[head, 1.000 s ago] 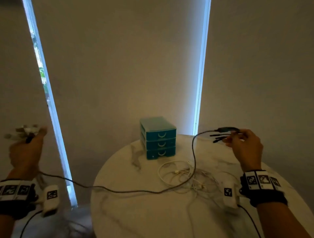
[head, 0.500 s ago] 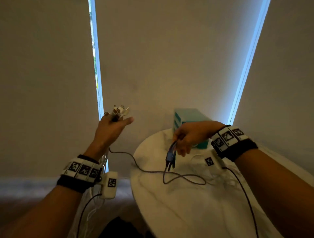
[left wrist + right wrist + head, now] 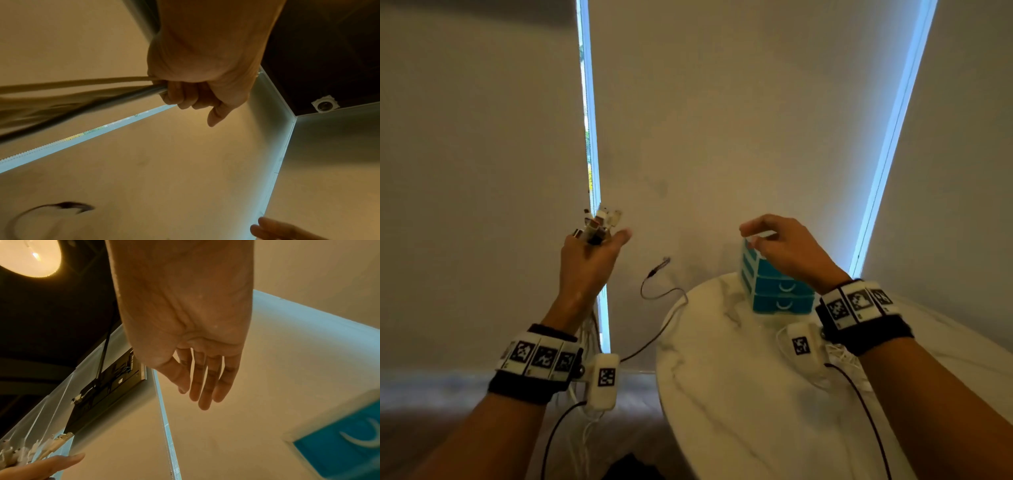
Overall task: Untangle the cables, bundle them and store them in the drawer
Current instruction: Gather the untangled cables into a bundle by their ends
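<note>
My left hand (image 3: pixel 589 253) is raised left of the table and grips a bunch of cable ends; white and metal plugs (image 3: pixel 599 222) stick up above its fingers. The left wrist view has the cables (image 3: pixel 115 91) running out of the fist (image 3: pixel 197 87). A dark cable (image 3: pixel 664 294) with its plug end (image 3: pixel 659 267) hangs loose in the air off the table's left edge. My right hand (image 3: pixel 777 243) hovers empty in front of the teal drawer unit (image 3: pixel 777 291), fingers straight in the right wrist view (image 3: pixel 205 382). More white cables (image 3: pixel 839 359) lie on the table, partly hidden by my right wrist.
The round white marble table (image 3: pixel 739 394) fills the lower right; its left edge drops to the floor. Pale blinds with bright gaps (image 3: pixel 589 137) stand behind. The drawer unit's drawers look closed.
My right hand has let go of the dark cable's plug end and risen toward the drawer unit. The freed plug end now dangles left of the table. My left hand keeps its hold.
</note>
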Demonstrator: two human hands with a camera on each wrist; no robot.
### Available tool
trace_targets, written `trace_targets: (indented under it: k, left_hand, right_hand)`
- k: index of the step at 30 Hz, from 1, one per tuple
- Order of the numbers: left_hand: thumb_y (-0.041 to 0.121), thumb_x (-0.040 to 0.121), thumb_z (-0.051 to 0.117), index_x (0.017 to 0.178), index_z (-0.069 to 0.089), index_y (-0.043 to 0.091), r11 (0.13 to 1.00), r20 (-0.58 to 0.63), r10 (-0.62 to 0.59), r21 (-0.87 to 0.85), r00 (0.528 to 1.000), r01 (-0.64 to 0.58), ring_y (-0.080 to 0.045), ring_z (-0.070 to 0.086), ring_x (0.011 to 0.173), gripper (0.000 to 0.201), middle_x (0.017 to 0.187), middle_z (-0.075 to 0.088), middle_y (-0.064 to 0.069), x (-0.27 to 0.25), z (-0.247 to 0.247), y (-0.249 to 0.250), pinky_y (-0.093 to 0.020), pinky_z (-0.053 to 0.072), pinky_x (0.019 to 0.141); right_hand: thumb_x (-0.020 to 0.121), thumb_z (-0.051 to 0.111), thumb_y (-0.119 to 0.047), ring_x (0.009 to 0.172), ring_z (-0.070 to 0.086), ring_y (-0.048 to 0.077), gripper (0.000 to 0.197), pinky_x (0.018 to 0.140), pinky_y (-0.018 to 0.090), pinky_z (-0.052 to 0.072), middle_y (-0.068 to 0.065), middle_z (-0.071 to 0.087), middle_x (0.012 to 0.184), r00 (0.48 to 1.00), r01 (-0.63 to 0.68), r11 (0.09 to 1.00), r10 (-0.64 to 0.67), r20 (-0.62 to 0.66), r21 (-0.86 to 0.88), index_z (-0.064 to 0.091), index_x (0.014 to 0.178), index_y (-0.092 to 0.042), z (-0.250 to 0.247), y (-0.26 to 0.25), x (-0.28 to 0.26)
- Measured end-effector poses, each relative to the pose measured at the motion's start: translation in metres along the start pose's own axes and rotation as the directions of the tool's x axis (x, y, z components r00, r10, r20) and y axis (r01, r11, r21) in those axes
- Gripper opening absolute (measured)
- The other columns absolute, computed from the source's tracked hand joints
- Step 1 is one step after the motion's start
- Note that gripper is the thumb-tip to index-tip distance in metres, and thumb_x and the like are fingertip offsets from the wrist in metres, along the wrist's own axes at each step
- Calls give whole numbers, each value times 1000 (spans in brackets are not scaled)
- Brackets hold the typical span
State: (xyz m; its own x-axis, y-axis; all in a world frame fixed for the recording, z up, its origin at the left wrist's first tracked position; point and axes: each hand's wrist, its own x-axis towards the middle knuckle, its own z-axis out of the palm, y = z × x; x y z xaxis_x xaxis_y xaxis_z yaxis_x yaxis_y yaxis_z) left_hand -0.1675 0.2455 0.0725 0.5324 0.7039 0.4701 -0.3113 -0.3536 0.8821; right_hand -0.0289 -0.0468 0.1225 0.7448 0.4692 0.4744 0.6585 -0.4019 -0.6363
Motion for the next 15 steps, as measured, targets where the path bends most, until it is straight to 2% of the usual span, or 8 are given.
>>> trace_targets:
  k: [5,6,7,8,9,12,14,15]
  left_hand:
    - [33,85,90,76,57,28,998,302,16,46,953,-31,-7,46,61,34,66,54,12,-26,58,4,-20,40,60]
    - [30,85,90,80,76,14,998,378,26,45,926,-46,-4,47,59,21,64,55,16,-35,73,9,-17,40,58]
    - [28,86,89,105,75,22,998,451,13,55,892,-43,0,48,57,25,60,55,19,-42,88,10,-17,41,61]
    - [29,87,88,76,79,30,994,518,15,85,856,-69,3,50,56,15,59,57,21,-51,103,11,-21,43,66]
    - [32,90,85,76,75,36,993,574,12,92,819,-79,6,54,60,17,63,62,23,-55,118,6,-24,46,71]
    - [47,101,66,124,70,49,983,717,-41,153,695,-100,5,67,110,24,120,73,25,-74,157,5,-35,56,100]
    - [37,111,53,157,47,26,991,768,-30,106,640,-81,-15,53,141,48,158,53,-1,-85,174,6,-29,44,117]
    - [24,114,49,161,40,11,993,757,-77,119,648,-22,-24,51,144,50,162,47,-14,-89,179,4,-23,46,111]
  right_hand:
    - [104,70,-25,86,75,-1,12,69,15,55,-10,78,102,997,-24,975,38,-63,219,76,114,-26,-1,17,-37]
    - [103,71,-30,91,73,-5,15,75,16,54,-13,78,106,997,-8,977,23,-68,212,75,118,-28,2,17,-41]
    - [103,71,-36,99,70,-9,22,83,17,54,-17,75,114,997,16,981,-2,-73,196,73,124,-31,5,16,-45]
    - [102,69,-42,109,66,-11,31,92,18,53,-21,71,124,996,48,983,-34,-77,179,68,133,-35,9,14,-48]
    - [103,65,-49,120,61,-9,41,101,22,51,-22,65,137,995,80,983,-68,-78,164,61,142,-38,14,12,-52]
    - [107,49,-61,147,42,6,56,119,32,38,-17,41,164,988,151,983,-146,-49,102,39,159,-42,25,1,-58]
    - [112,41,-56,149,42,9,52,126,36,32,-9,46,164,987,160,987,-159,-27,33,47,158,-33,32,1,-57]
    - [114,38,-51,143,50,11,48,126,39,35,-4,57,157,989,145,989,-145,-10,-5,59,150,-27,35,4,-55]
